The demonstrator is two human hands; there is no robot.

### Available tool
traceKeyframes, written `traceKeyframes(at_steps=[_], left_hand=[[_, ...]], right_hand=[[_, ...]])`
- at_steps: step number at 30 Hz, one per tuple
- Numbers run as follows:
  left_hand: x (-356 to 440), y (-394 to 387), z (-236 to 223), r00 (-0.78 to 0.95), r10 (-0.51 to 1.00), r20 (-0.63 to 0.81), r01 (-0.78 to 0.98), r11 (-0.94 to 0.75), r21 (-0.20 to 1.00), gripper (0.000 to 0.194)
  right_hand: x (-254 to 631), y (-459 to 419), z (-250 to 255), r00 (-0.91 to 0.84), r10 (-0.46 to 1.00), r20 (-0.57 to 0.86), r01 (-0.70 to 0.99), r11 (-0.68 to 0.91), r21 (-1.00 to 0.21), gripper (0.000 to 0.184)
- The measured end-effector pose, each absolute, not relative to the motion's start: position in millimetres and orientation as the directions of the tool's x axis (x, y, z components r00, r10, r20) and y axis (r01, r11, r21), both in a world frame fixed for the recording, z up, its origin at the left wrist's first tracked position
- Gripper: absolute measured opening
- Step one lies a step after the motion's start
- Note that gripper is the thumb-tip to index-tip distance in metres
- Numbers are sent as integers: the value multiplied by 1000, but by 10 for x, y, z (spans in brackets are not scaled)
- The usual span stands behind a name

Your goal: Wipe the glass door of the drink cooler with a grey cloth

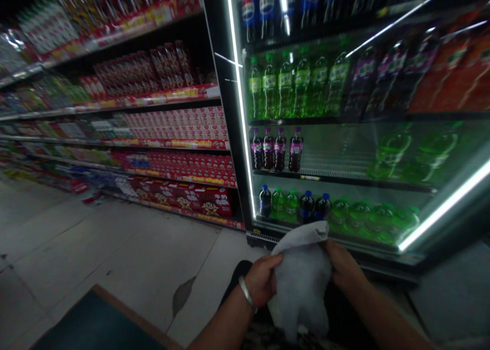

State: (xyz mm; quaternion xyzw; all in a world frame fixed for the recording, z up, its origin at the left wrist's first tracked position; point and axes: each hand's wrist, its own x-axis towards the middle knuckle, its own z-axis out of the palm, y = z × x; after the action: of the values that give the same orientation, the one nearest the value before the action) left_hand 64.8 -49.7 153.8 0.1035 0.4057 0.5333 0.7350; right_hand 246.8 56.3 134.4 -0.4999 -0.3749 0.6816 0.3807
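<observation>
Item: white cloth (pixel 302 283), crumpled, held between both your hands low in the view. Your left hand (pixel 262 281), a metal bangle (pixel 247 293) on its wrist, is clenched on the cloth's left edge; your right hand (pixel 344 268) grasps its right edge, fingers partly buried in the folds. The cloth's lower end hangs down between your forearms.

Container: glass-fronted drinks cooler (pixel 440 207), directly beyond your hands, lit by white strips along its frame.
- Lowest shelf, just beyond the cloth's top: dark blue-capped bottles (pixel 306 207) mixed with green bottles (pixel 285 204).
- Next shelf up: four purple-labelled dark bottles (pixel 273 148), beyond your left hand.
- Above: a row of tall green bottles (pixel 285 84); further right, purple and orange-red ones, smeared by glare.
- Top shelf: cola bottles (pixel 267 5), cut off by the upper edge.

Container: store shelving (pixel 172 143), well left of your left hand, stacked with red and white boxes (pixel 179 123); print illegible.

Other: tiled floor (pixel 115 248) left of your left hand; a dark green panel (pixel 95 324) with a brown edge near your left elbow, cut off at the bottom.

Hard to make out: the cooler's right half blurs behind reflections on the door; what lies under your forearms is too dark to tell.
</observation>
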Motion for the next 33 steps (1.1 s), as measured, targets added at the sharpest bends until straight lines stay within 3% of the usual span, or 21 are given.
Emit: traceKeyframes(at_steps=[2,3,7,10,12,15,20,23,26,29,33], left_hand=[[632,-482,1514,94,830,-550,-724,436,535,25],[622,-475,1508,82,817,-570,-731,438,523,28],[579,-436,1493,71,835,-546,-763,398,510,36],[543,-393,1456,91,844,-529,-796,381,471,39],[511,-372,1410,41,847,-530,-789,353,503,32],[458,-366,1342,-52,878,-476,-689,313,654,22],[449,-370,1389,-218,913,-344,-595,155,789,84],[493,-365,1485,-295,902,-314,-512,129,849,95],[536,-365,1550,-305,916,-261,-410,121,904,83],[552,-358,1549,-326,920,-215,-317,108,942,74],[524,-351,1483,-351,920,-171,-176,115,978,61]], right_hand=[[2429,521,1240,-250,812,-527,-268,-581,-768,58],[2413,483,1208,-278,805,-525,-302,-591,-748,59],[2368,301,1222,-435,804,-406,-262,-544,-797,75],[2357,228,1313,-417,846,-334,-259,-462,-848,95],[2374,236,1367,-394,876,-279,-272,-401,-875,102],[2425,290,1419,-365,909,-200,-236,-299,-925,101],[2476,300,1461,-299,949,-103,-183,-163,-970,80],[2486,286,1465,-311,946,-91,-153,-144,-978,77],[2503,316,1445,-341,937,-78,-40,-97,-994,76],[2515,375,1406,-366,931,-5,162,58,-985,76],[2512,431,1361,-380,913,147,454,323,-831,67]])
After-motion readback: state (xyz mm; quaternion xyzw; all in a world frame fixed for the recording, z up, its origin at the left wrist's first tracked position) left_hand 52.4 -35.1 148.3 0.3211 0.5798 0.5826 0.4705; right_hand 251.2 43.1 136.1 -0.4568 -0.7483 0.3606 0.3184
